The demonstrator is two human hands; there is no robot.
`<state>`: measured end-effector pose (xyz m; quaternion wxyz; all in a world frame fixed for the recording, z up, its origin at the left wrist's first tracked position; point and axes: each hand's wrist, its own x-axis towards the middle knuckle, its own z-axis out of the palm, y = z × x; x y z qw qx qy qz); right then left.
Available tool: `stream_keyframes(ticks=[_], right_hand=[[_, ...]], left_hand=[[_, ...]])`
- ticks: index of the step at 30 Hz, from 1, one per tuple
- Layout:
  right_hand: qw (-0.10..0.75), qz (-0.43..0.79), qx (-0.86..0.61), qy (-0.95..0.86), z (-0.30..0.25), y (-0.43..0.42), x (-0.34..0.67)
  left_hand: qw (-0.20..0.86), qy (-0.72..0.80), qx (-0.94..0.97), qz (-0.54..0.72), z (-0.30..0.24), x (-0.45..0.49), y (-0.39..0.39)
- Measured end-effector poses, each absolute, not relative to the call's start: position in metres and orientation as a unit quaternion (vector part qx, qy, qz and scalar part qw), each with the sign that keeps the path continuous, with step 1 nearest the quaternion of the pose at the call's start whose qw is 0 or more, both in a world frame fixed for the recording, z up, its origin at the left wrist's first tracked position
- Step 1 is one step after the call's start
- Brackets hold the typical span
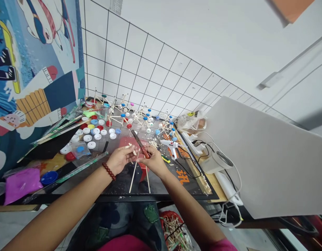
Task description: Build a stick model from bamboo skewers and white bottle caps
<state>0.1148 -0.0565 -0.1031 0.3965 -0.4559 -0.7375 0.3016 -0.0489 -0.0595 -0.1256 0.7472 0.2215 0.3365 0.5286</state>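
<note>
My left hand [121, 159], with a red bead bracelet at the wrist, is closed on short pale wooden sticks [134, 152] pinched between thumb and fingers. Close beside it, my right hand [155, 161] is closed around red-handled pliers [141, 144], whose dark metal end points up and to the left. Two longer wooden sticks, a left one [133, 179] and a right one [148, 181], extend below the hands toward the table's front edge. Whether their upper ends touch my fingers I cannot tell. Beneath the hands shows a translucent red patch [124, 141].
Stick models with bottle-cap wheels [123, 115] line the back. Loose white caps [97, 136] lie left, near a purple packet [22, 184]. A white glue gun [173, 148], its cord and a yellow cutter [165, 159] lie right. Below stands a red basket [168, 213] of sticks.
</note>
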Motion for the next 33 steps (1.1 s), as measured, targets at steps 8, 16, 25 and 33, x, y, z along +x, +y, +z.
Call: stream_keyframes(ticks=[8, 16, 25, 33], right_hand=[[0.432, 0.217, -0.442, -0.755, -0.105, -0.061, 0.114], [0.433, 0.218, -0.456, -0.746, -0.107, -0.062, 0.113], [0.41, 0.62, -0.446, -0.498, -0.099, -0.067, 0.143], [0.384, 0.744, -0.357, -0.413, -0.077, -0.082, 0.153]], left_hand=[[0.768, 0.329, 0.216, 0.505, -0.125, -0.046, -0.062], [0.755, 0.332, 0.253, 0.506, -0.125, -0.043, -0.065], [0.748, 0.366, 0.249, 0.495, -0.116, -0.048, -0.065], [0.732, 0.403, 0.257, 0.485, -0.117, -0.047, -0.065]])
